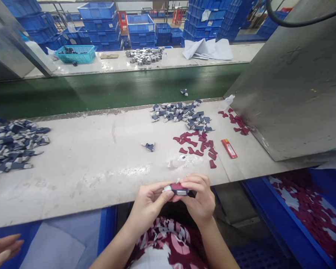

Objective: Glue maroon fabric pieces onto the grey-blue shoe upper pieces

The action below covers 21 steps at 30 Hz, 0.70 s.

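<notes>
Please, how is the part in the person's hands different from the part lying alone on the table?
The held part is gripped between the left hand and right hand; the lone part lies on the table, untouched. The held part shows dark red beside dark blue and pale grey; the lone part shows no red. Both share dark blue and pale grey.

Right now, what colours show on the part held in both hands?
The held part shows dark blue, maroon and whitish grey, as seen in the head view.

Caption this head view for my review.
Left hand and right hand hold a navy, white and maroon part by a white table.
</notes>
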Motion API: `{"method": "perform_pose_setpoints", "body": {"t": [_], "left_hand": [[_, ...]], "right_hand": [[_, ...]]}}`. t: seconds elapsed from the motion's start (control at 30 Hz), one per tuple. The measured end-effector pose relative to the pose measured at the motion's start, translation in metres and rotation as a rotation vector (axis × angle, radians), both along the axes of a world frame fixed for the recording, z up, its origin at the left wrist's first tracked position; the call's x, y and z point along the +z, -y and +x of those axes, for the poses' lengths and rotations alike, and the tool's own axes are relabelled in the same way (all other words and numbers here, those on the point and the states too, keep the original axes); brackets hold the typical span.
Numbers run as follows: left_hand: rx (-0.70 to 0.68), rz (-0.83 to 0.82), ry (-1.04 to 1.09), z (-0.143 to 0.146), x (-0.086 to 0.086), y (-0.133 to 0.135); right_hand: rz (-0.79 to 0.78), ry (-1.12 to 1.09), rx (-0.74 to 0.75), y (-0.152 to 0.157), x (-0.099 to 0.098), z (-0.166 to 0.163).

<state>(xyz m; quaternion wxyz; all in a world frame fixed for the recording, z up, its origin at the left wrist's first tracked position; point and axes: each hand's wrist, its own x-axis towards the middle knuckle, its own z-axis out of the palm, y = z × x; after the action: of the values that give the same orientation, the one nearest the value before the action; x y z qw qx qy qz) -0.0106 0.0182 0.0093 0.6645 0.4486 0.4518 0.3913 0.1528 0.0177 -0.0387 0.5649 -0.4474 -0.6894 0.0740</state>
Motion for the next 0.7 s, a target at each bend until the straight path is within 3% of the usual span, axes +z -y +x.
{"method": "perform_pose_setpoints", "body": {"t": [0.27, 0.4, 0.47, 0.57, 0.63, 0.7], "left_hand": [[0.043, -0.065, -0.001, -0.003, -0.018, -0.001], [0.12, -0.147, -0.08, -0.031, -0.027, -0.007], [0.307, -0.106, -0.263, -0.06, -0.034, -0.007], [0.63, 0.012, -0.629, -0.116, -0.046, -0.004], [0.668, 0.04, -0.856, -0.15, -0.051, -0.004], [0.627, 0.125, -1.128, -0.17, -0.051, -0.01]], "right_hand": [[0.061, 0.136, 0.088, -0.001, -0.005, 0.001], [0.058, 0.212, 0.151, -0.002, -0.01, -0.012], [0.069, 0.224, 0.128, -0.002, -0.013, -0.014], [0.089, 0.178, -0.049, -0.006, -0.02, -0.009], [0.064, 0.147, -0.173, -0.011, -0.025, -0.005], [-0.024, 0.143, -0.2, -0.018, -0.029, -0.003]]}}
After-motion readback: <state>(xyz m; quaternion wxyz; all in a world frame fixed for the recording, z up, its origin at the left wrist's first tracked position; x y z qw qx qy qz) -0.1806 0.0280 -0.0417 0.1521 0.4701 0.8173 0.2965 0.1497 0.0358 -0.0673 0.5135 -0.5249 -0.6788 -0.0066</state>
